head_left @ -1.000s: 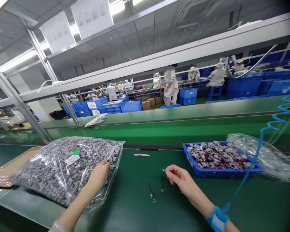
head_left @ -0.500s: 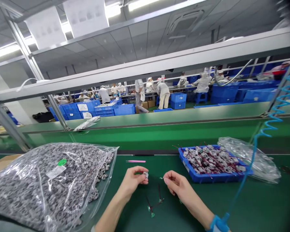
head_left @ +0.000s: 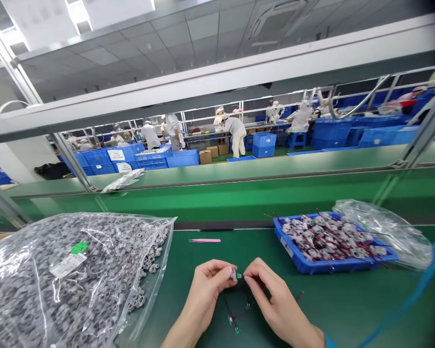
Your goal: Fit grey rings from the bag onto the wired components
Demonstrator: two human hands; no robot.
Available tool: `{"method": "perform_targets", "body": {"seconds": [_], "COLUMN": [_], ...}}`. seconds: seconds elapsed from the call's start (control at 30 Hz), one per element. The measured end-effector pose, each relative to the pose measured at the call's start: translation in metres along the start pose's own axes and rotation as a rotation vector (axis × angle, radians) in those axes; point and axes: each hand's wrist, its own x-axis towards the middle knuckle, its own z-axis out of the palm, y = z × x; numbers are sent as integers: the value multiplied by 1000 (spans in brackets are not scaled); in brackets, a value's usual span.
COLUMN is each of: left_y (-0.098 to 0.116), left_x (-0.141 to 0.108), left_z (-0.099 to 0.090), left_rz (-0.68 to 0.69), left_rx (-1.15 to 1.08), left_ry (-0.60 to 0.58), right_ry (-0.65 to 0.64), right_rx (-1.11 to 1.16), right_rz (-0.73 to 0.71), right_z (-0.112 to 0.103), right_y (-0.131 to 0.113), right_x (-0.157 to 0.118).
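Between thumb and fingers, my left hand (head_left: pixel 210 286) pinches a small grey plastic housing (head_left: pixel 234 275). My right hand (head_left: pixel 270 295) pinches a small green circuit board (head_left: pixel 239 275), held right against the housing's right side. Whether the board sits inside the housing I cannot tell. Below the hands, more small green boards with dark red wires (head_left: pixel 233 321) lie on the green bench top (head_left: pixel 199 253). A blue wrist strap (head_left: pixel 329 342) shows at my right wrist.
A large clear bag of grey housings (head_left: pixel 90 270) lies open at left. At right stands a blue tray (head_left: pixel 313 267) of wired housings, with a clear plastic bag (head_left: pixel 387 232) behind it. Pink tweezers (head_left: pixel 206 240) lie ahead. A blue coiled cord (head_left: pixel 409 304) hangs at right.
Both hands have come together, bringing the green board up against the grey housing. My view has shifted slightly, and the blue cord has swung lower right.
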Motion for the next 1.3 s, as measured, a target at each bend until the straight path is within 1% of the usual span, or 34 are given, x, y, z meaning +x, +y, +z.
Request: {"method": "perform_targets", "body": {"seconds": [0.1,0.23,0.43,0.6,0.73,0.87,1.0,1.13,1.2,1.3], "left_y": [-4,-6,-7,-8,-6,-3,-3,-8,-10,-13], "left_x": [-2,-3,-3,-3,-4,-5,-4,-3,-3,-3], "left_z": [0,0,2,2,2,4,5,5,4,4], "left_rz": [-21,-60,-108,-140,-151,-132,-104,-1,47,85], "left_rx": [25,48,-22,28,62,150,236,338,385,433], "left_ry": [21,57,39,83,76,64,64,43,21,7], "right_ry": [-4,-48,-79,-105,-109,-124,-110,-94,-97,-86], "right_rx": [0,-31,-129,-226,-275,-311,-354,-352,-285,-138], "right_rz": [-28,-67,-129,-187,-196,-203,-197,-189,-132,7], "right_z": [-1,-2,-2,-5,-7,-9,-9,-7,-7,-6], "right_y": [2,4,5,4,4,7,8,6,3,-1], "right_x": [-2,-3,-3,-2,-1,-2,-2,-1,-1,1]}}
